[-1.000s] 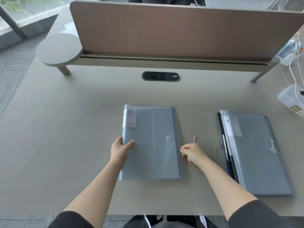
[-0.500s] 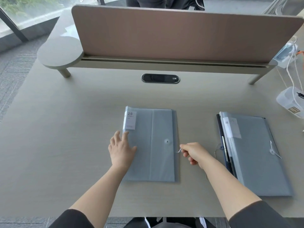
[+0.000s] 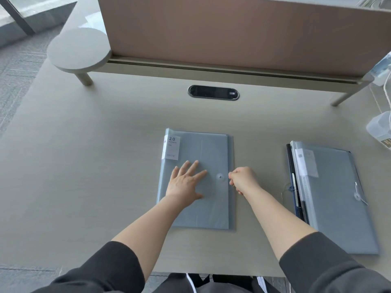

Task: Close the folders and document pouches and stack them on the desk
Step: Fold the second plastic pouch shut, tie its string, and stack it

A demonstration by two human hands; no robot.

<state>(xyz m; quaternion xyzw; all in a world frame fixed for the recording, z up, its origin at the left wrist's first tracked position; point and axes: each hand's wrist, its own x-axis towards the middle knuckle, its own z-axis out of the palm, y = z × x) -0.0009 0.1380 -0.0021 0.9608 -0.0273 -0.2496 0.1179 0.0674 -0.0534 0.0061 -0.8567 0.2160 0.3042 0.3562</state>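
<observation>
Pinching something unseen, my right hand point(image 3: 243, 179) sits just right of the button point(image 3: 220, 176); left hand point(image 3: 186, 183), spread flat, pins the folder point(image 3: 196, 208).

2 flat grey-blue folders point(image 3: 196, 187), apart

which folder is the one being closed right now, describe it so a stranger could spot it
On the pale desk, below the black oval grommet, lies a grey-blue folder. The left hand presses flat on it. Unlike the stack to its right, its label reads "20".
</observation>
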